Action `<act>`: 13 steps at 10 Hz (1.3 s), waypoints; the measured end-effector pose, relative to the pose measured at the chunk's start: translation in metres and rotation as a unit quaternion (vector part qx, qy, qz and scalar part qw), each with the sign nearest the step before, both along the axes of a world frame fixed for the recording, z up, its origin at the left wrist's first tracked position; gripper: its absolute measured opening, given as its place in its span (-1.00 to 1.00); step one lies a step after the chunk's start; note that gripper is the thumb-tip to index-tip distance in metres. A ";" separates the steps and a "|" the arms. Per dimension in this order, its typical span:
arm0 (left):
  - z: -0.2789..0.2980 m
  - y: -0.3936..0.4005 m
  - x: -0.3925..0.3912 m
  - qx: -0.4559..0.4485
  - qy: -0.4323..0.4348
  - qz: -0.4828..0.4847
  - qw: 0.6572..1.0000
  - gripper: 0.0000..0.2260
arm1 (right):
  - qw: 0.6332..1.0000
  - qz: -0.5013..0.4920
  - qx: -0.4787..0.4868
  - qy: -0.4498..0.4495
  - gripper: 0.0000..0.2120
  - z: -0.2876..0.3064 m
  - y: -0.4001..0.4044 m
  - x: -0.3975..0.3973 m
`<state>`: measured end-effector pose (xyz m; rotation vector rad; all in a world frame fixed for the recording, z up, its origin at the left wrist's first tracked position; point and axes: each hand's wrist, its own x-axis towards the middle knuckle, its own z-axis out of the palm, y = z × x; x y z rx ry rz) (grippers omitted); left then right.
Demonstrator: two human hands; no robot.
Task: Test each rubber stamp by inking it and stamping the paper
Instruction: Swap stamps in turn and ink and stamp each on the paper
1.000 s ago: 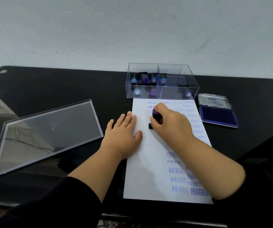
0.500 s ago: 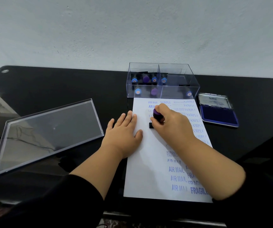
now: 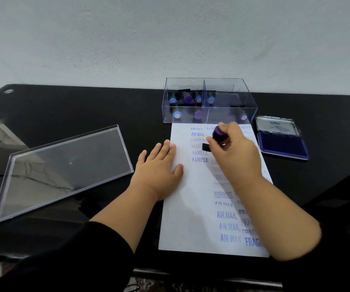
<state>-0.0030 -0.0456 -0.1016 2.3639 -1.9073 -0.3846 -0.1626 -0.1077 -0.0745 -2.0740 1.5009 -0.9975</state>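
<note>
My right hand (image 3: 234,155) grips a purple-handled rubber stamp (image 3: 218,134); its black base pokes out to the left, just above the paper's upper part. The white paper (image 3: 187,207) carries blue prints reading AIR MAIL, SAMPLE, EXPRESS and FRAGILE. My left hand (image 3: 159,169) lies flat with fingers spread on the paper's left edge. An open blue ink pad (image 3: 281,144) with its tin lid up sits right of the paper. A clear two-compartment box (image 3: 228,102) behind the paper holds several blue-topped and purple-topped stamps.
The box's clear plastic lid (image 3: 64,171) lies on the black glossy desk (image 3: 85,110) to the left. A white wall rises behind the desk. The desk's front edge runs just below the paper.
My right hand has lifted the stamp off the paper and moved it up and right, uncovering a fresh SAMPLE print. My left hand stays put.
</note>
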 end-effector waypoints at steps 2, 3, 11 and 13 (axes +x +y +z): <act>-0.001 0.000 0.000 0.000 -0.001 0.000 1.000 -0.48 | 0.995 -0.052 0.038 -0.082 -0.73 0.001 -0.014 -0.015; -0.001 -0.001 0.000 -0.002 -0.001 0.002 1.000 -0.48 | 0.995 -0.053 0.041 -0.079 -0.73 -0.001 -0.016 -0.016; 0.001 0.000 -0.002 0.019 -0.017 0.003 1.000 -0.49 | 0.989 0.000 -0.001 -0.146 -0.60 -0.008 -0.012 -0.010; 0.013 -0.008 -0.005 0.029 0.013 0.024 0.999 -0.52 | 0.984 0.004 -0.020 -0.176 -0.65 -0.004 -0.020 -0.015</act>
